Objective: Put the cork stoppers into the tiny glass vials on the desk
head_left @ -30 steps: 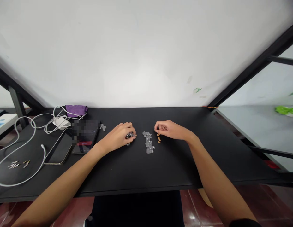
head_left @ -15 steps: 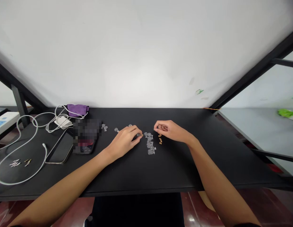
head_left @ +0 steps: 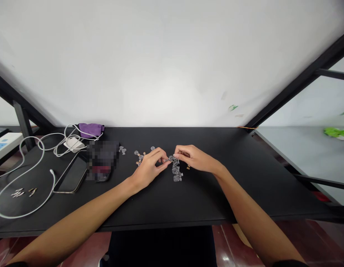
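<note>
My left hand (head_left: pixel 151 165) is closed in a pinch, with a small clear glass bottle (head_left: pixel 166 160) at its fingertips, partly hidden by the fingers. Just to the right, my right hand (head_left: pixel 192 157) is bent over the top end of a row of small clear bottles (head_left: pixel 176 170). Its thumb and index finger are pressed together there; what they hold, if anything, is too small to make out. Little tan corks (head_left: pixel 188 167) lie below the right palm. Beside the left knuckles are several bottles with tan corks (head_left: pixel 139 158), partly covered by the hand.
Left of the hands lie a few clear pieces (head_left: pixel 122 150), a pixelated dark device (head_left: pixel 102 163), a phone (head_left: pixel 72 173), a white cable with adapter (head_left: pixel 74 144) and a purple cloth (head_left: pixel 91 129). Small metallic bits (head_left: pixel 18 192) lie far left. A white wall (head_left: pixel 172 74) backs the black table (head_left: pixel 205 204).
My right hand has moved left and slightly down to the bottle row. The corked bottle no longer shows at my left fingertips; corked bottles now show beside that hand.
</note>
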`<state>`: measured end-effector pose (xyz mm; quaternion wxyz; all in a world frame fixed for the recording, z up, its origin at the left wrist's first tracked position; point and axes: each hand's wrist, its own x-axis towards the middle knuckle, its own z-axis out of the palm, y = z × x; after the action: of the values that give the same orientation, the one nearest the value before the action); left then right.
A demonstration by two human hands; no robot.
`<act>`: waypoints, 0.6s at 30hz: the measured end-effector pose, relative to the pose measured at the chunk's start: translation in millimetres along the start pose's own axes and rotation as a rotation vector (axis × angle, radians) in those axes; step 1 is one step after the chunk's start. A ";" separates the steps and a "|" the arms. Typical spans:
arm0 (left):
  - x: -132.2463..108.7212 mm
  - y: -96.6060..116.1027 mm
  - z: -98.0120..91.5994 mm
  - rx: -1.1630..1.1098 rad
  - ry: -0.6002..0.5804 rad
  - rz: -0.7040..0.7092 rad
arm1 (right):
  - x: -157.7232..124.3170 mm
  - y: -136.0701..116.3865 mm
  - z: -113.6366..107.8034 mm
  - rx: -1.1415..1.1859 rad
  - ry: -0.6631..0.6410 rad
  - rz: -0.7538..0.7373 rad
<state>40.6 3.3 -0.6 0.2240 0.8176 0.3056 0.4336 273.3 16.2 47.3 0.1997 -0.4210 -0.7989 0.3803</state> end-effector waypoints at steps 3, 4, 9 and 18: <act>0.1 -1.4 -1.4 -0.009 -0.010 -0.006 | -2.8 14.1 -14.8 -0.083 0.092 0.026; -0.1 -2.2 -1.8 -0.007 -0.019 -0.001 | -3.6 19.8 -19.3 -0.109 0.097 0.038; -2.3 -1.5 -3.9 0.015 -0.177 0.059 | -5.1 44.6 -32.2 -0.190 0.071 0.104; -1.5 14.1 -10.8 0.187 -0.487 0.256 | -6.9 48.5 -34.5 -0.198 0.016 0.123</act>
<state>35.1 -6.7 13.1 0.1580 0.9466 0.1758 0.2192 324.5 42.9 31.5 0.1398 -0.4901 -0.8036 0.3075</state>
